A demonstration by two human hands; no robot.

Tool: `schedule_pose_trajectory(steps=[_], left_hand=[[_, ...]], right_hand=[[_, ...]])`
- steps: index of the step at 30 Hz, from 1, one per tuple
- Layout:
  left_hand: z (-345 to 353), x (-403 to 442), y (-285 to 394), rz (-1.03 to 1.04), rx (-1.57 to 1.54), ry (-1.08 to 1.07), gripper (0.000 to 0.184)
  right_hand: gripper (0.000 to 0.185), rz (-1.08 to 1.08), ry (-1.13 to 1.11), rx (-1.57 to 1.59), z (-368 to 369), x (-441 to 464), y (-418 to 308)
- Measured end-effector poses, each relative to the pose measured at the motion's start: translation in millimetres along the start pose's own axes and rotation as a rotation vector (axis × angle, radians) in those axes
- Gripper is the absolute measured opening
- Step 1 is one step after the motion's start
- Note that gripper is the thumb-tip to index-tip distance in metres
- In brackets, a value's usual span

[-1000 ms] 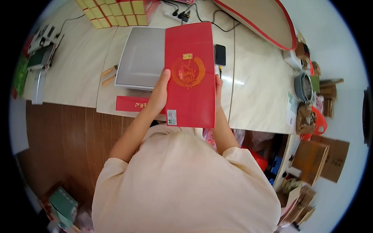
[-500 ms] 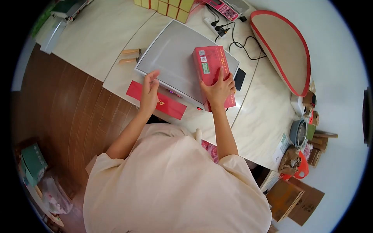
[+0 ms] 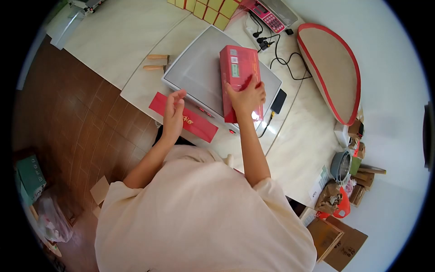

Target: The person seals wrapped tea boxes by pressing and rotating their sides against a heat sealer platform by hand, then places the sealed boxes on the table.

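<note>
My right hand (image 3: 248, 98) grips a red box (image 3: 240, 65) with printed labels, its thumb on one side and its fingers over the other. The box rests on or just above the grey top plate (image 3: 195, 65) of a white machine; contact underneath is hidden. My left hand (image 3: 173, 119) is empty, with its fingers loosely apart. It hovers over a flat red packet with gold lettering (image 3: 199, 129), which lies on the table along the machine's near side.
Two wooden-handled tools (image 3: 156, 62) lie left of the machine, a phone (image 3: 278, 100) with a cable right of it. Behind are yellow boxes (image 3: 211, 14), a power strip (image 3: 259, 41) and a pink scale (image 3: 272, 20). A red-rimmed tray (image 3: 331, 68) leans at the wall.
My right hand has shifted the red box left across the plate, uncovering more of the phone. My left hand stays about where it was, empty. The whole view has moved slightly.
</note>
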State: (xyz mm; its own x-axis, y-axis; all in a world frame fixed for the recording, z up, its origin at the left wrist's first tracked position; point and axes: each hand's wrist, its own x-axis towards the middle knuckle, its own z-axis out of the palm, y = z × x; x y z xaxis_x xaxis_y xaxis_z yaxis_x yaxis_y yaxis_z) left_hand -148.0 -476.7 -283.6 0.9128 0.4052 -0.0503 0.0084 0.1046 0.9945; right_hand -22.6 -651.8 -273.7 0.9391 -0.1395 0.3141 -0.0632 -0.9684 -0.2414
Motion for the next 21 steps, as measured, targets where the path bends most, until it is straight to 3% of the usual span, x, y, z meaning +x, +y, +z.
schedule_pose_trajectory(steps=[1,3,5,7,9,11,13,15,17,21], left_hand=[[-0.4,2.6,-0.3,0.009,-0.025,0.002,0.029],[2.1,0.4,2.3,-0.006,-0.047,-0.022,0.028],[13.6,10.3,16.6,-0.096,-0.126,-0.158,0.042],[35.0,19.4,27.9,-0.201,-0.242,-0.246,0.052],[52.0,25.6,41.8,-0.317,-0.344,-0.328,0.062],[64.7,27.6,56.4,-0.47,-0.445,-0.509,0.075],[70.9,25.6,59.0,-0.49,-0.396,-0.578,0.075],[76.1,20.5,61.6,-0.435,-0.367,-0.481,0.061],[80.0,15.7,69.2,-0.474,-0.322,-0.45,0.059],[86.6,14.1,75.0,-0.424,-0.395,-0.449,0.077]], right_hand=[[0.094,-0.001,0.004,0.01,-4.2,6.6,2.9],[0.081,0.202,-0.39,0.852,-40.3,11.9,16.1],[0.064,0.546,-0.774,1.549,-69.3,12.3,31.9],[0.058,0.756,-0.797,1.849,-101.2,4.8,33.3],[0.051,0.394,-1.052,2.408,-62.7,-4.3,58.5],[0.049,0.33,-0.995,2.54,-40.4,-26.0,65.6],[0.048,0.421,-0.927,2.482,-58.9,-36.2,60.7],[0.046,0.591,-0.869,2.357,-89.5,-42.3,46.8],[0.045,0.721,-0.812,2.269,-108.7,-45.9,41.9],[0.043,0.87,-0.731,1.825,-110.5,-46.2,53.7]])
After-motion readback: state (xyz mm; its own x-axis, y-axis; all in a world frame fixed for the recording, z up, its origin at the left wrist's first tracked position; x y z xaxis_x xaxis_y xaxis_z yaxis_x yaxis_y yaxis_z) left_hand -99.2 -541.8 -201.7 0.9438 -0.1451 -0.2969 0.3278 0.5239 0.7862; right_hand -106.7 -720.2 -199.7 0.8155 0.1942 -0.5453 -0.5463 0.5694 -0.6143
